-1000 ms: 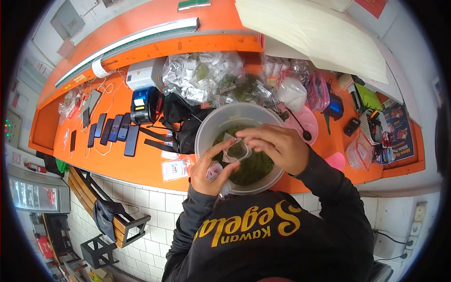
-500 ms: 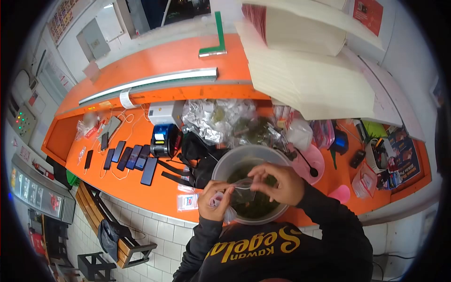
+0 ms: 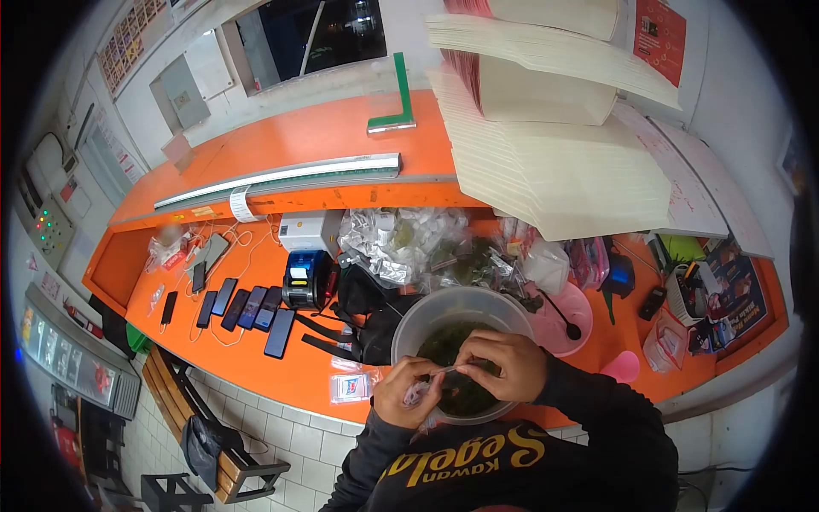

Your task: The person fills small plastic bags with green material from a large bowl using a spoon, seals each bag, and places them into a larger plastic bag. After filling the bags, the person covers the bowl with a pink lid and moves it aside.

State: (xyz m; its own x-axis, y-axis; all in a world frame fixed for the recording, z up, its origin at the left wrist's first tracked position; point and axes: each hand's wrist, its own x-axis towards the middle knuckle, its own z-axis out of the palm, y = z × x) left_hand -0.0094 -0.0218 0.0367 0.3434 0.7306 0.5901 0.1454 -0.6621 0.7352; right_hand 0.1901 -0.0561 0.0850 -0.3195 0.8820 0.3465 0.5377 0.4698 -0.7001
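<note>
My left hand (image 3: 406,396) and my right hand (image 3: 507,363) meet over a large translucent tub (image 3: 404,334). Dark green leafy contents (image 3: 452,343) show inside it. Fingertips of both hands pinch the edge of a small clear plastic bag (image 3: 444,370), stretched between them. Crumpled clear plastic (image 3: 417,392) also sits in my left palm. Most of the bag is hidden by the fingers. A small packet with a printed label (image 3: 350,388) lies on the counter by my left hand.
Left of the tub is a black bag with straps (image 3: 375,320); several phones (image 3: 247,307) lie beyond. Behind the tub, clear plastic packs (image 3: 401,239) are heaped. A pink bowl (image 3: 573,340) with a black spoon (image 3: 570,327) stands right. Stacked cream paper sheets (image 3: 554,179) overhang the raised shelf.
My right fingers have come down and in to meet my left fingertips at the bag's edge; earlier the bag hung spread between the hands. The camera has tilted up slightly.
</note>
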